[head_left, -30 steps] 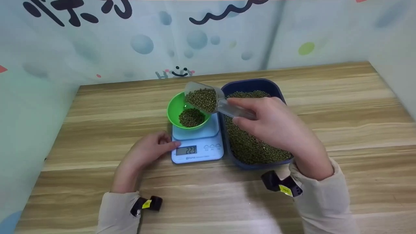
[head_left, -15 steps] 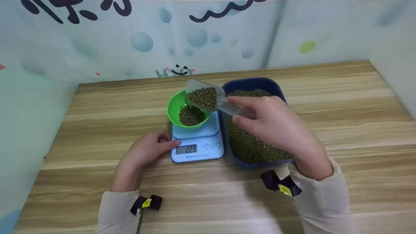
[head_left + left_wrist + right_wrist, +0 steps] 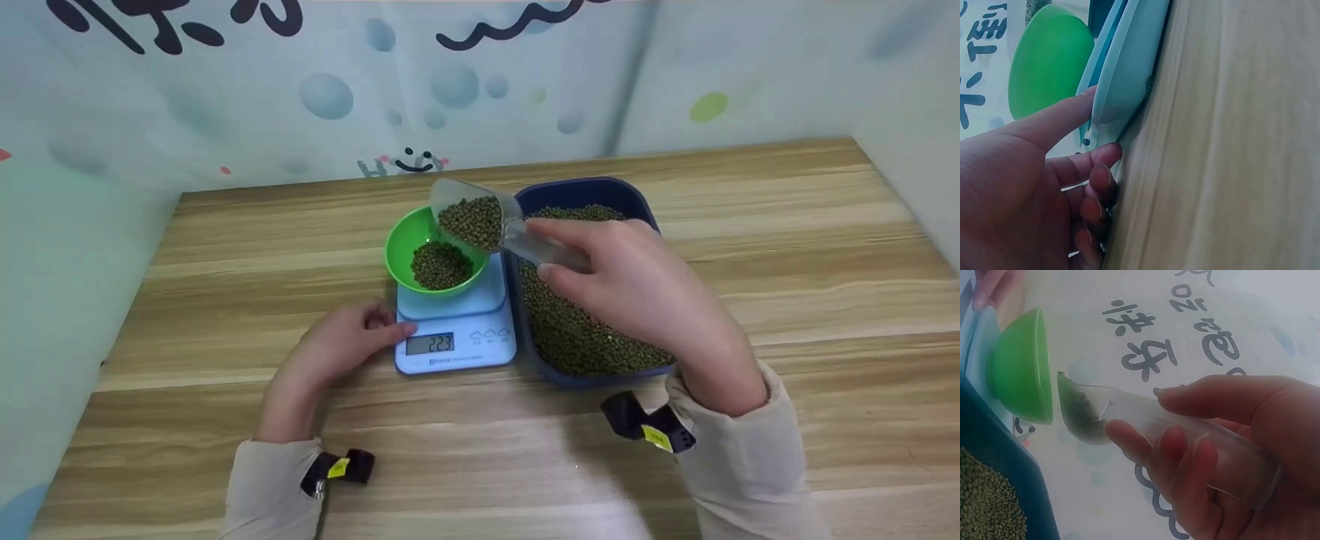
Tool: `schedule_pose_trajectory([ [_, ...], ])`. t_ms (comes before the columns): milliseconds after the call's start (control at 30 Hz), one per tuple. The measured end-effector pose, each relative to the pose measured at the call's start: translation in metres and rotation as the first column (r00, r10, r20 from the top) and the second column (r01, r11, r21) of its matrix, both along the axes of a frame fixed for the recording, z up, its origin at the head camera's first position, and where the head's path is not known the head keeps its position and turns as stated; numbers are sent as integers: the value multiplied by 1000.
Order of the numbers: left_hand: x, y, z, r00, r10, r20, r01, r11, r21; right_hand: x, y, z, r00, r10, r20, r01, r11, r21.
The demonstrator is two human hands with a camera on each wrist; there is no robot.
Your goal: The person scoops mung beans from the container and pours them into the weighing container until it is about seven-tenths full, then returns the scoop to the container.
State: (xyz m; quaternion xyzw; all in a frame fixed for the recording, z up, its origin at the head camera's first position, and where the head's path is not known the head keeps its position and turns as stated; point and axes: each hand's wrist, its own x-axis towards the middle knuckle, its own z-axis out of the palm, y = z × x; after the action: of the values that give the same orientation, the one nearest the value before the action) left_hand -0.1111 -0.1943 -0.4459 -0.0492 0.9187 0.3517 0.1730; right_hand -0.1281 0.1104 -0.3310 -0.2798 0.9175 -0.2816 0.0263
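My right hand (image 3: 626, 281) grips the handle of a clear plastic scoop (image 3: 1129, 405), index finger stretched along it. Mung beans (image 3: 471, 223) lie in the scoop, whose mouth is tipped over the rim of a green bowl (image 3: 405, 251). More beans (image 3: 441, 266) form a small heap in the bowl. The bowl stands on a pale blue kitchen scale (image 3: 465, 358) with 223 on its display, any decimal point too small to read. At the scale's left edge, my left hand (image 3: 341, 341) pinches it, thumb on top and index fingertip low at the side (image 3: 1111, 151).
A dark blue tub (image 3: 577, 196) of mung beans stands right beside the scale, under my right forearm. The wooden table (image 3: 247, 300) meets a printed backdrop (image 3: 525, 75) at the back. Small cameras (image 3: 349, 469) are strapped on both wrists.
The scoop has risen slightly in the head view, and its beans sit a little further back from the mouth. The display reading stays the same. My left hand keeps its place.
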Motion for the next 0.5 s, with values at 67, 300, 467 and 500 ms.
schedule_pose_trajectory([
  [67, 0, 0, 0, 1000, -5, -3, 5, 1000, 4, 0, -1, -1, 1000, -3, -10, 3, 1000, 3],
  [300, 0, -1, -1, 1000, -7, -3, 7, 1000, -12, 0, -3, -3, 999, 4, -50, -3, 1000, 16],
  [467, 0, 0, -1, 1000, -9, -14, 9, 1000, -17, -1, -4, -4, 998, 7, -66, -6, 1000, 18],
  [500, 0, 0, 0, 1000, -9, -16, 9, 1000, -20, -1, -4, -4, 998, 7, -65, -5, 1000, 19],
])
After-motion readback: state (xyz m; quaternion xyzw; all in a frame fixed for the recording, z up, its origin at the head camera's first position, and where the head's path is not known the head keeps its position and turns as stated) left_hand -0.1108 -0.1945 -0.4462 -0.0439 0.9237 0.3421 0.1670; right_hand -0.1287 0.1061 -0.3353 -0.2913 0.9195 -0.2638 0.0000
